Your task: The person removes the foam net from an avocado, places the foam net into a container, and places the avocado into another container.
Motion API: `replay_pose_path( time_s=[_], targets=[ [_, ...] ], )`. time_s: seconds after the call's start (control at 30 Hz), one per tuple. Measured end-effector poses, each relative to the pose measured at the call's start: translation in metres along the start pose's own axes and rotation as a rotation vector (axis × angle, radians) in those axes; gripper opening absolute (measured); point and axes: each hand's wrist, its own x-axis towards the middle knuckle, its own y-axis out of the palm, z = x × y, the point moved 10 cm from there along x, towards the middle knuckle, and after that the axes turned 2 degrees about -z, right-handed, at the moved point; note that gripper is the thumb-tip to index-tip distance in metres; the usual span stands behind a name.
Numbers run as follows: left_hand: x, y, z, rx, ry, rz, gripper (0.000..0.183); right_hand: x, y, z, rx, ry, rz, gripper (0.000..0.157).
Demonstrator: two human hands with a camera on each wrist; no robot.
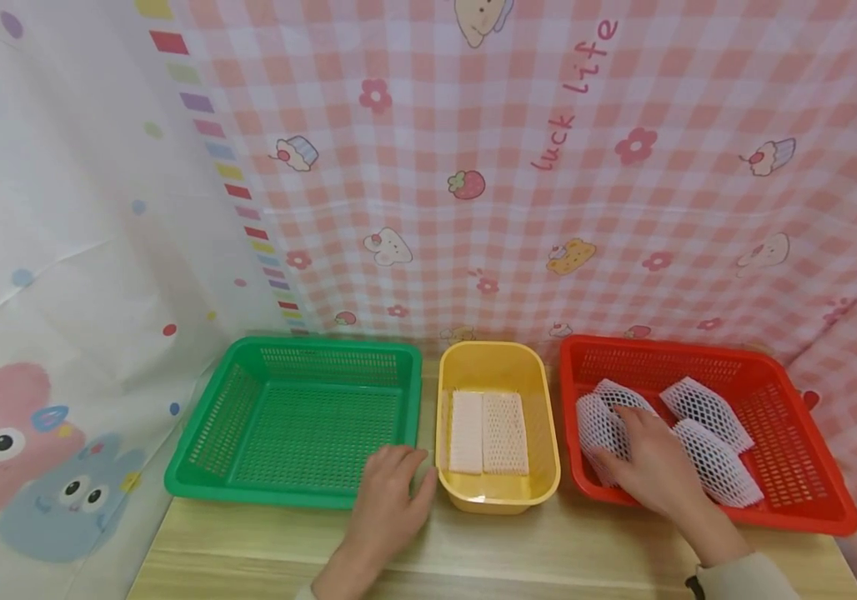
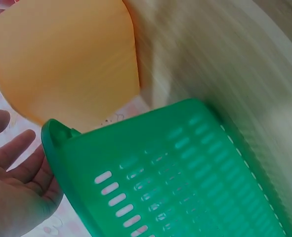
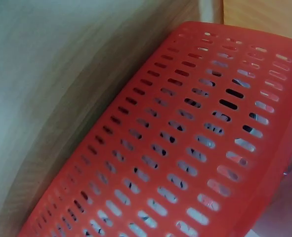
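My right hand [image 1: 654,458] reaches into the red basket [image 1: 811,467]. Its thumb and fingers pinch the leftmost white foam net sleeve [image 1: 599,429]; the fingertips are partly hidden. Several such sleeves lie there, including one at the back [image 1: 706,412] and one in front [image 1: 717,467], dark showing through their mesh. In the right wrist view, the red basket wall [image 3: 185,128] hides most of the hand. My left hand [image 1: 391,504] is at the front right corner of the green basket [image 1: 293,497], fingers loosely bent, holding nothing; the left wrist view shows its fingers [image 2: 24,163] beside the rim.
Between the baskets stands a yellow bin [image 1: 499,492] with two pale foam net sleeves [image 1: 505,433] lying flat, side by side. All three containers sit on a wooden table [image 1: 518,554]. Behind them hangs a pink checked cloth [image 1: 428,217], with a white printed cloth [image 1: 98,292] at left.
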Motion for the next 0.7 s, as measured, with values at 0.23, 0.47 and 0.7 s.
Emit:
replay_pose_path(
  time_s=[0.23,0.47,0.7],
  targets=[
    [0.001,0.004,-0.004,0.016,-0.002,0.005,0.016,0.007,0.016,-0.005,-0.004,0.077,0.100,0.077],
    [-0.001,0.005,-0.007,0.022,0.022,-0.023,0.015,0.012,0.027,-0.009,0.001,0.123,0.158,0.082],
    [-0.002,0.006,-0.005,0.030,0.016,-0.020,0.014,0.017,0.038,-0.007,-0.032,0.117,0.182,0.084]
  ],
)
